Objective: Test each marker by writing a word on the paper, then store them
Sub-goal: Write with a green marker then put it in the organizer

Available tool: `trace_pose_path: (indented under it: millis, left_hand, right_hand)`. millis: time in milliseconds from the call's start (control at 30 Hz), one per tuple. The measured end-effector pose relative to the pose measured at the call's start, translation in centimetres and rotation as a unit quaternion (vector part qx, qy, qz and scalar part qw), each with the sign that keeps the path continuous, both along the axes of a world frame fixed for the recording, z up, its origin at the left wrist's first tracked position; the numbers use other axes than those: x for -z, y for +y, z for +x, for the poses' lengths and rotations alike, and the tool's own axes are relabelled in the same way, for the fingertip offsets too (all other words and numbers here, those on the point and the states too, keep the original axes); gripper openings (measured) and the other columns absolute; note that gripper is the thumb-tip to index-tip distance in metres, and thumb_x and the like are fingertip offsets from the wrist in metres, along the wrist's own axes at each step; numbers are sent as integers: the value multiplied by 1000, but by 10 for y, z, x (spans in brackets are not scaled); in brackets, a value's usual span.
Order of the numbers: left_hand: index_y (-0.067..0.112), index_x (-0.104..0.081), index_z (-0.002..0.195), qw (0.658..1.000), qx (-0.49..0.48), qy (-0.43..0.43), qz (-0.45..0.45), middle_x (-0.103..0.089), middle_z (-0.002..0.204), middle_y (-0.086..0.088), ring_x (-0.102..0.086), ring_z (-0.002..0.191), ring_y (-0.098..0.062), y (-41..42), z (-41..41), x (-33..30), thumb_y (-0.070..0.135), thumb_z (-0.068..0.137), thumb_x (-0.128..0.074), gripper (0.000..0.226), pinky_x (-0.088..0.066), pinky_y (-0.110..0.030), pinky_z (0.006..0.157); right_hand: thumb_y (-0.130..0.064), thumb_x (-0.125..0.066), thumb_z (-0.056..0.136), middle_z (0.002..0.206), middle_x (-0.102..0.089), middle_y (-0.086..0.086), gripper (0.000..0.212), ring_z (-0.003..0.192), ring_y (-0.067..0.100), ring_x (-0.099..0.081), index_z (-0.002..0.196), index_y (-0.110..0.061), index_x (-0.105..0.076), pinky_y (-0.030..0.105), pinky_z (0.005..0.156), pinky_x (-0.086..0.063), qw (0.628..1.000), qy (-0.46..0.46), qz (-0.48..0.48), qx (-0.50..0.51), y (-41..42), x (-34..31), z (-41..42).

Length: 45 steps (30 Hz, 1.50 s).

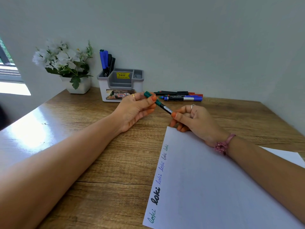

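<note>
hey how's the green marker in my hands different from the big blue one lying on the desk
The green marker is slim; the blue marker is clearly thicker. The green marker is held off the desk, tilted, gripped by the left hand at its cap end and the right hand at the other end; the blue marker lies flat, untouched, beside other markers. Both have dark barrels and coloured caps.

Wood-grain counter (105,162), laminate-smooth, glossy where window light glares at left. Matt white paper (214,187). Smooth plastic organizer (120,86), grey over white. Green-capped marker (160,104) of black plastic with slight sheen. Glossy white pot (79,87).
</note>
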<state>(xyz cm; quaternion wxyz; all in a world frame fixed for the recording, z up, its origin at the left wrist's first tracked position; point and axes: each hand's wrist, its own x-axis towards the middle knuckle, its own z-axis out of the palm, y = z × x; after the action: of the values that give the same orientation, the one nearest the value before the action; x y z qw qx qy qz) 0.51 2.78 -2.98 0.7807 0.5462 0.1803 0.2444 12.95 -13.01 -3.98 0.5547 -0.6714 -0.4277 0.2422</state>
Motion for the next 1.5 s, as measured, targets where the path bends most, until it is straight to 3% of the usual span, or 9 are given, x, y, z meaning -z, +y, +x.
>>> trace_pose_path:
  millis: [167,467,667,1000,1167,1300,1433,1500]
  left_hand:
    - [6,-64,101,1000,1,-12,1,-71,88,-4,-69,84,-11,-4,2,0,3,84,-61,18,-56,-25,81]
    - [9,-64,104,1000,-13,0,13,-72,90,-2,-69,86,-11,-8,6,1,7,84,-64,21,-53,-25,88]
    - [7,-63,110,999,-39,1,22,-72,97,-3,-69,93,-12,-10,8,2,11,84,-65,27,-52,-27,91]
    - [5,-57,118,999,-41,-4,26,-70,106,-8,-68,96,-15,-14,6,1,9,85,-63,34,-54,-26,86]
    - [8,-57,114,994,-87,-57,24,-68,105,-7,-69,93,-17,-14,3,-18,12,88,-60,26,-58,-29,79]
    - [15,-62,103,957,-215,-108,163,-66,100,-1,-66,97,-16,9,-18,-61,21,87,-63,17,-55,-30,84]
    - [20,-63,102,875,-358,-147,291,-67,92,7,-66,88,-4,38,-42,-92,23,89,-63,14,-54,-27,84]
    - [16,-63,109,841,-413,-141,318,-67,97,0,-65,85,-2,51,-45,-95,24,89,-62,21,-54,-22,81]
  right_hand:
    - [-14,-58,90,65,-69,3,9,49,7,-56,85,-7,-61,15,50,-48,1000,15,-7,-11,1,-1,2]
    - [-14,-53,93,63,-68,-2,20,48,3,-54,95,4,-62,13,48,-46,1000,3,-8,-13,0,-1,1]
    - [-19,-55,93,68,-72,-1,18,48,2,-53,95,-4,-63,14,47,-45,1000,-3,-10,-9,2,-2,0]
    - [-23,-56,92,74,-73,2,12,49,2,-54,92,-12,-62,14,47,-44,1000,-4,-11,-13,2,-3,-3]
    - [-24,-57,92,77,-74,3,11,54,2,-56,87,-16,-63,14,50,-45,1000,-4,-8,-14,1,-4,-2]
    - [-21,-58,92,75,-73,1,11,56,3,-57,84,-16,-63,15,52,-46,1000,-12,-12,-17,-1,-4,-2]
    - [-18,-57,93,73,-72,-1,9,57,2,-58,87,-15,-64,15,53,-46,999,-25,-18,-25,-2,-5,-2]
    - [-16,-57,93,73,-72,0,9,57,3,-58,89,-14,-65,15,53,-46,999,-32,-21,-24,-2,-4,-2]
